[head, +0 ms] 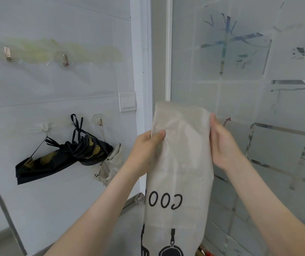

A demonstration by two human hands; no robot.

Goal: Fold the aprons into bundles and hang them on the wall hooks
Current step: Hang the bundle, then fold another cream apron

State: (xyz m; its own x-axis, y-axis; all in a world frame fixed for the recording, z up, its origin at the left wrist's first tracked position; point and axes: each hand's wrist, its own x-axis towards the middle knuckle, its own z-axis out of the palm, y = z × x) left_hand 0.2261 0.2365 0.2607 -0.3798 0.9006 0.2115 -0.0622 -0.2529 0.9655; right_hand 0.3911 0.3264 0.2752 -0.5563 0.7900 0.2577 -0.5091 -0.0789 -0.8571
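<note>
We see the beige apron (181, 163) at center frame, folded lengthwise, hanging down. Left hand (146, 143) pinches its left edge, right hand (221, 143) grips its right edge. Black apron (65, 156) hangs on hooks (45, 127) at lower left.

The long folded beige printed apron (179, 163) runs past the bottom edge; its mirrored black lettering (165, 200) is partly hidden.

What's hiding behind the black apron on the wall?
A beige apron pokes out behind the black apron, at its right end. How much more it covers can't be seen.
</note>
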